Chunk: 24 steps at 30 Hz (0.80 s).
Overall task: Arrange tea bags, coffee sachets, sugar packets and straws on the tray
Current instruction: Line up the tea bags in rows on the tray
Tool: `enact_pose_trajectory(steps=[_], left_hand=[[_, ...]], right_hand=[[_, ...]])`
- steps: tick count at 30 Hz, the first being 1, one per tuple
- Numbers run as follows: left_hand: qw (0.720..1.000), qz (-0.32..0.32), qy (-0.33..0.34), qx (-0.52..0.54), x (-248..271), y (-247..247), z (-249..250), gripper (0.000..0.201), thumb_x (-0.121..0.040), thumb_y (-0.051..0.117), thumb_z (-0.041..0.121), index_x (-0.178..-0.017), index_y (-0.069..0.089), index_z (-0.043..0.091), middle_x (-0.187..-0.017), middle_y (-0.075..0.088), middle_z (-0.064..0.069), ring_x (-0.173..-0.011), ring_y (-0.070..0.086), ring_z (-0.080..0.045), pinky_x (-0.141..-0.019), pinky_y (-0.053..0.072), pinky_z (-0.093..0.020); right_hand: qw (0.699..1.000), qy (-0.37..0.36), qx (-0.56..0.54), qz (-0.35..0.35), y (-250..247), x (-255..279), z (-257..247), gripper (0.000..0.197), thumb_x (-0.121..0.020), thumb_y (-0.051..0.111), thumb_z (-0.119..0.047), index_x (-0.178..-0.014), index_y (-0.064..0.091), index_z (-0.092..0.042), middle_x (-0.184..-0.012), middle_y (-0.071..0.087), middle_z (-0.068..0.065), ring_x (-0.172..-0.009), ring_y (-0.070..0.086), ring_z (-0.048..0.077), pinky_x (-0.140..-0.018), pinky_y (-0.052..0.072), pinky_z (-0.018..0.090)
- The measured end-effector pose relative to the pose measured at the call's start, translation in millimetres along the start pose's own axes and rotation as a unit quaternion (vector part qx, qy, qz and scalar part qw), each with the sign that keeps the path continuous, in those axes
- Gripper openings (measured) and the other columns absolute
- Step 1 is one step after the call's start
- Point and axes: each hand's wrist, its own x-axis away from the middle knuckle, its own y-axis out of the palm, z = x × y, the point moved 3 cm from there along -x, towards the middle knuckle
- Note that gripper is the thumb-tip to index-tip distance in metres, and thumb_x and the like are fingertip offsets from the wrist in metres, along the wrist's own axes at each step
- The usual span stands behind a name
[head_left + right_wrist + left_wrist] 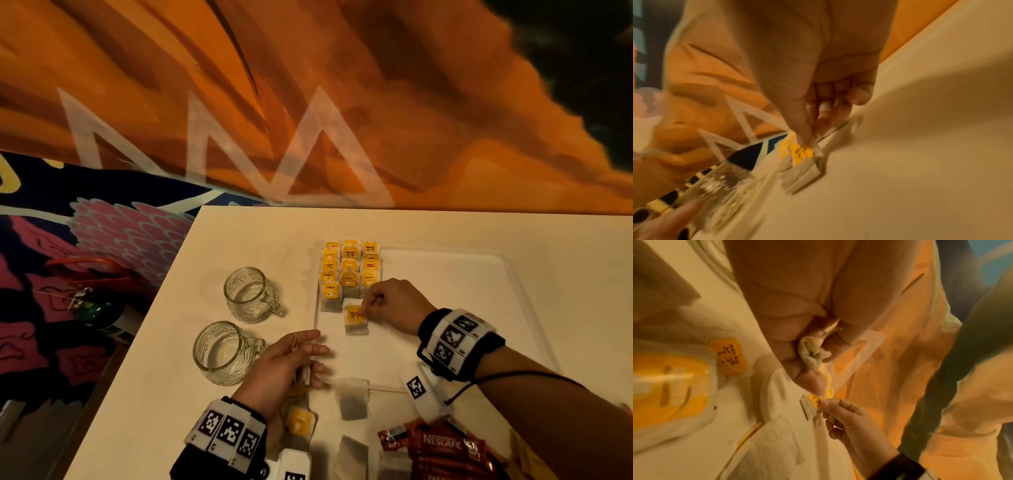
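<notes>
The right hand (390,305) pinches a yellow-tagged paper tea bag (356,320) on the white tray (479,274), just below the laid rows, while the left hand (291,366) clutches spare bags; next, square it into line.

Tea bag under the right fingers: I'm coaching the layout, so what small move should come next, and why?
Probably slide the tea bag up against the middle column of the tea bag rows and let go. The right hand pinches its yellow tag, it lies on the tray just below that column, and the left column already reaches lower.
</notes>
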Motion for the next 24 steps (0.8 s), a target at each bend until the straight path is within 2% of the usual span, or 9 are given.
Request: enact_pose_trajectory(steps=[5,7,9,11,14,16,19,21,24], left_hand=[[0.997,-0.020,-0.020,0.066,-7.2,-0.3,-1.6,0.041,-0.086,0.030,-0.018,-0.119,0.053,-0.012,-0.114,0.061,-0.036,-0.096,0.061,-0.047,-0.088,0.048,-0.052],[0.994,-0.018,-0.024,0.100,-10.7,-1.1,-3.8,0.045,-0.084,0.026,-0.018,-0.121,0.051,-0.013,-0.118,0.057,-0.039,-0.108,0.053,-0.057,-0.096,0.041,-0.060],[0.990,-0.016,-0.024,0.135,-14.1,-1.0,-4.6,0.047,-0.081,0.028,-0.016,-0.123,0.050,-0.013,-0.120,0.057,-0.038,-0.113,0.050,-0.059,-0.101,0.036,-0.065],[0.985,-0.027,-0.023,0.167,-16.5,1.6,-1.6,0.052,-0.078,0.025,-0.014,-0.124,0.049,-0.012,-0.121,0.057,-0.036,-0.110,0.054,-0.056,-0.101,0.037,-0.066],[0.979,-0.049,-0.025,0.198,-17.1,5.7,5.9,0.056,-0.077,0.016,-0.016,-0.122,0.050,-0.011,-0.122,0.058,-0.033,-0.096,0.067,-0.042,-0.084,0.054,-0.049],[0.978,-0.054,-0.019,0.201,-17.8,7.4,9.6,0.059,-0.077,0.015,-0.018,-0.124,0.049,-0.010,-0.124,0.057,-0.032,-0.102,0.066,-0.039,-0.081,0.056,-0.042],[0.976,-0.064,-0.010,0.205,-18.5,13.5,12.0,0.064,-0.076,0.017,-0.019,-0.130,0.047,-0.005,-0.125,0.058,-0.030,-0.119,0.056,-0.037,-0.086,0.054,-0.036],[0.973,-0.077,0.000,0.216,-17.4,18.7,14.6,0.065,-0.076,0.019,-0.019,-0.131,0.047,-0.002,-0.126,0.058,-0.029,-0.120,0.056,-0.037,-0.088,0.053,-0.036],[0.968,-0.099,0.006,0.230,-13.7,27.4,18.2,0.068,-0.071,0.025,-0.016,-0.132,0.048,0.002,-0.130,0.055,-0.029,-0.120,0.056,-0.039,-0.087,0.054,-0.039]], right_hand=[[0.997,0.021,-0.032,0.071,-4.9,-20.0,1.7,0.009,-0.078,0.075,-0.030,-0.072,0.070,-0.025,-0.076,0.067,-0.005,-0.077,0.061,0.016,-0.071,0.049,0.033],[0.997,0.020,-0.025,0.076,-4.1,-25.5,-0.1,0.009,-0.078,0.074,-0.030,-0.073,0.070,-0.025,-0.078,0.068,-0.004,-0.078,0.062,0.017,-0.071,0.050,0.033],[0.997,0.021,-0.021,0.072,-2.5,-29.2,-1.3,0.007,-0.079,0.073,-0.029,-0.074,0.071,-0.023,-0.080,0.069,-0.005,-0.081,0.064,0.017,-0.071,0.051,0.033],[0.997,0.030,-0.019,0.069,-3.1,-28.9,-2.1,0.007,-0.078,0.074,-0.030,-0.077,0.069,-0.025,-0.077,0.066,-0.008,-0.081,0.063,0.017,-0.071,0.049,0.031],[0.995,0.019,-0.045,0.090,-6.8,-17.8,-11.4,0.023,-0.074,0.079,-0.030,-0.090,0.063,-0.027,-0.071,0.058,-0.010,-0.075,0.059,0.015,-0.069,0.046,0.031],[0.991,-0.013,-0.096,0.096,-6.3,-1.4,-28.2,0.025,-0.073,0.080,-0.030,-0.092,0.065,-0.026,-0.069,0.058,-0.009,-0.069,0.057,0.009,-0.068,0.045,0.028],[0.987,-0.057,-0.148,0.003,4.9,27.8,-53.2,0.014,-0.076,0.079,-0.032,-0.082,0.069,-0.025,-0.068,0.062,-0.010,-0.061,0.053,-0.003,-0.061,0.041,0.016],[0.978,-0.058,-0.187,-0.064,14.4,41.6,-59.6,0.017,-0.077,0.079,-0.028,-0.083,0.071,-0.015,-0.065,0.065,-0.015,-0.059,0.055,-0.005,-0.059,0.041,0.011],[0.975,-0.060,-0.200,-0.081,22.3,50.2,-58.1,0.020,-0.075,0.081,-0.024,-0.085,0.072,-0.010,-0.066,0.065,-0.023,-0.060,0.056,-0.006,-0.063,0.044,0.014]])
